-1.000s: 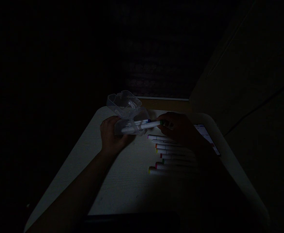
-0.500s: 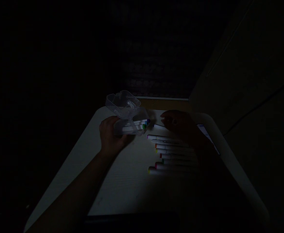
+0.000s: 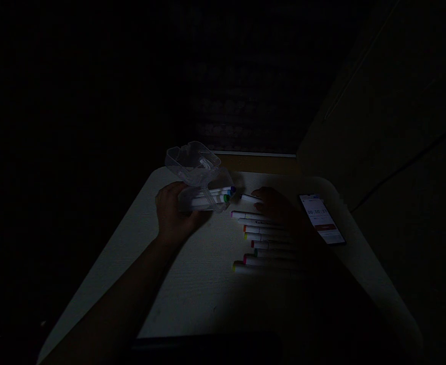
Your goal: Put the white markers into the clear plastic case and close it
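Note:
The scene is very dark. My left hand (image 3: 173, 213) grips a clear plastic case (image 3: 203, 190) with its lid (image 3: 192, 161) swung open, tilted on the white table (image 3: 192, 284). Inside the case lie several white markers (image 3: 215, 196) with blue and green caps. My right hand (image 3: 279, 210) rests low on the table over a row of white markers (image 3: 263, 243) with coloured ends. Its fingertips touch the topmost marker (image 3: 250, 198) of the row, just right of the case. Darkness hides how its fingers are set.
A phone (image 3: 321, 219) with a lit screen lies at the table's right side. Beyond the table's far edge runs a brown strip (image 3: 261, 163) and a dark wall. The surroundings are black.
My right hand slid a green-capped marker into the case, let go, and dropped down and back onto the marker row, uncovering the phone. My left hand stayed put.

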`<state>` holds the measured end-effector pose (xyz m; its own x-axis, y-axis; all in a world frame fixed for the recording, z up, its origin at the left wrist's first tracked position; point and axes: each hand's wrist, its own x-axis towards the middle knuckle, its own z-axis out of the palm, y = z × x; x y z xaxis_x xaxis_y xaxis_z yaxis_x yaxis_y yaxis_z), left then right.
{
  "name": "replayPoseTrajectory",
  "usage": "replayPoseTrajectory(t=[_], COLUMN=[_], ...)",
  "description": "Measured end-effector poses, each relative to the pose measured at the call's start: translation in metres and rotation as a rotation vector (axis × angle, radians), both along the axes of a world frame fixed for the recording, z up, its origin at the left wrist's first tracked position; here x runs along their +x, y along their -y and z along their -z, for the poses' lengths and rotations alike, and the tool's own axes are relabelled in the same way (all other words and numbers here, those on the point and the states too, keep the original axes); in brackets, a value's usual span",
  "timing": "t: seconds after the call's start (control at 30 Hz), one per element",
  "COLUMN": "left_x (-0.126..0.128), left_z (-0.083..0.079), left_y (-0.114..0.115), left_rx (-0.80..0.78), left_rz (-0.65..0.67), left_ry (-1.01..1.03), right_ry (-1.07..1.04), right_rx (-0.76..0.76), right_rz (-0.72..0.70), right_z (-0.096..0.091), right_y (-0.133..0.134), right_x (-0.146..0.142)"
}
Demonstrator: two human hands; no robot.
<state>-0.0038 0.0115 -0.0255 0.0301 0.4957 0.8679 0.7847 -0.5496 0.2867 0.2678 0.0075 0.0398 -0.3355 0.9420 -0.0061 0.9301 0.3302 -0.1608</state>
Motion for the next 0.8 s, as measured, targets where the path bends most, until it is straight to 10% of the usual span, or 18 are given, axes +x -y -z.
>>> replayPoseTrajectory(t=[0.5, 0.8], left_x=[-0.002, -0.001], left_z=[0.002, 0.001], left_y=[-0.001, -0.001], left_rx=[-0.049, -0.030], left_rz=[-0.037, -0.016], left_ry=[0.004, -0.003], right_ry=[-0.047, -0.426], right_rx=[0.074, 0.412], right_rz=[-0.008, -0.053], right_z=[-0.011, -0.042], right_y=[-0.004, 0.011], right_x=[0.007, 0.008])
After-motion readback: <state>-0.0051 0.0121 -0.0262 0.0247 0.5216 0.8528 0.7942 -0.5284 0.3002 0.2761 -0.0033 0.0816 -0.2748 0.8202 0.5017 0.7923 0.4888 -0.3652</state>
